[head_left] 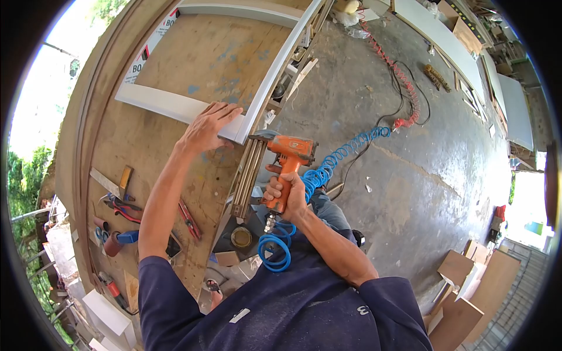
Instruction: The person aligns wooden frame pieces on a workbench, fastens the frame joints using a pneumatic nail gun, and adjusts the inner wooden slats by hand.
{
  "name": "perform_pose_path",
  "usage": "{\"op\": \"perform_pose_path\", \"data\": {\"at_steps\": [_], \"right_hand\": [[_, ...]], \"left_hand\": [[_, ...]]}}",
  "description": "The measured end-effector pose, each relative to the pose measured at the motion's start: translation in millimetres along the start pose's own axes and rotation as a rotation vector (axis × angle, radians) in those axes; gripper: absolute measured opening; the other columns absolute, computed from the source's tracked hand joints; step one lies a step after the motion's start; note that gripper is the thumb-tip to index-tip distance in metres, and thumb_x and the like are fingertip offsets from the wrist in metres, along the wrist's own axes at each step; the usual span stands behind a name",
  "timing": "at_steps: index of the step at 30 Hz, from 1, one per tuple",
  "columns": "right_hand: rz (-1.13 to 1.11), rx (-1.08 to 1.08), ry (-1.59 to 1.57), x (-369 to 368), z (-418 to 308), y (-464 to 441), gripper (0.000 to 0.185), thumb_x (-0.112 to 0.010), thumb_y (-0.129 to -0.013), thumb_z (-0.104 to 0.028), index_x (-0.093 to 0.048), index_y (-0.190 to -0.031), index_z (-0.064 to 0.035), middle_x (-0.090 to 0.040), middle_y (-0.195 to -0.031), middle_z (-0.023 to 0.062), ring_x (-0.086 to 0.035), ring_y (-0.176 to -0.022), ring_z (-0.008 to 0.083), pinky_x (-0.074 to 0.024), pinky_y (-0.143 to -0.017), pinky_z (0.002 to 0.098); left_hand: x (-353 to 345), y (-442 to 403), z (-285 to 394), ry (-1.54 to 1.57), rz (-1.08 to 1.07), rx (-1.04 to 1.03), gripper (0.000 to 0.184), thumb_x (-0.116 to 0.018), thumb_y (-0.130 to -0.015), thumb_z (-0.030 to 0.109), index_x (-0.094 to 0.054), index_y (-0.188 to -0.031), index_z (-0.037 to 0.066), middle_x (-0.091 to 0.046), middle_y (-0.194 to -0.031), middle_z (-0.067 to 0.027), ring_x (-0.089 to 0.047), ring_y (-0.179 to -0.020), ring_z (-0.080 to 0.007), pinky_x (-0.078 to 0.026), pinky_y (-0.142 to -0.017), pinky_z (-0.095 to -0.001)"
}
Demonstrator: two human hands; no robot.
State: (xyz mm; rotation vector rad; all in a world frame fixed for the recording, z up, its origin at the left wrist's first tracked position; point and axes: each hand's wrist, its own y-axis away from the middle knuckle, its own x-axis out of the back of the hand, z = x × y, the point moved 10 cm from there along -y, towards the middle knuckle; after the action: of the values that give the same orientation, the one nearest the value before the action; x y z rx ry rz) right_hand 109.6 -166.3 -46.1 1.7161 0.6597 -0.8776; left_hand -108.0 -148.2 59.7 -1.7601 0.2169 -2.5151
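Observation:
An orange nail gun (pixel 291 150) with a long magazine is in my right hand (pixel 288 196), whose fingers wrap round its grip. Its nose is close to the corner of a white frame (pixel 275 67). My left hand (pixel 211 127) rests on the white board at that corner, fingers pressed over it. The frame lies on a wooden workbench (pixel 216 169). A coiled blue air hose (pixel 345 155) runs from the gun's base across my body and onto the floor.
Pliers (pixel 126 210), a red tool (pixel 189 220), a square (pixel 111 182) and a blue-brown item (pixel 117 241) lie on the bench at left. A red coiled hose (pixel 404 82) lies on the concrete floor (pixel 410 193). Board offcuts (pixel 459 319) stand at lower right.

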Motion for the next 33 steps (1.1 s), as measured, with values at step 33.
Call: {"op": "perform_pose_path", "data": {"at_steps": [33], "right_hand": [[0.021, -0.032, -0.097, 9, 24, 2, 0.041, -0.048, -0.091, -0.017, -0.051, -0.128, 0.0009, -0.039, -0.066, -0.0001, -0.043, -0.057, 0.0126, -0.0468, -0.060, 0.0327]], "left_hand": [[-22, -33, -31, 0.117, -0.298, 0.031, 0.060, -0.089, -0.042, 0.013, -0.073, -0.098, -0.002, -0.071, -0.088, -0.0185, -0.068, -0.083, -0.0392, -0.055, -0.073, -0.0422]]}}
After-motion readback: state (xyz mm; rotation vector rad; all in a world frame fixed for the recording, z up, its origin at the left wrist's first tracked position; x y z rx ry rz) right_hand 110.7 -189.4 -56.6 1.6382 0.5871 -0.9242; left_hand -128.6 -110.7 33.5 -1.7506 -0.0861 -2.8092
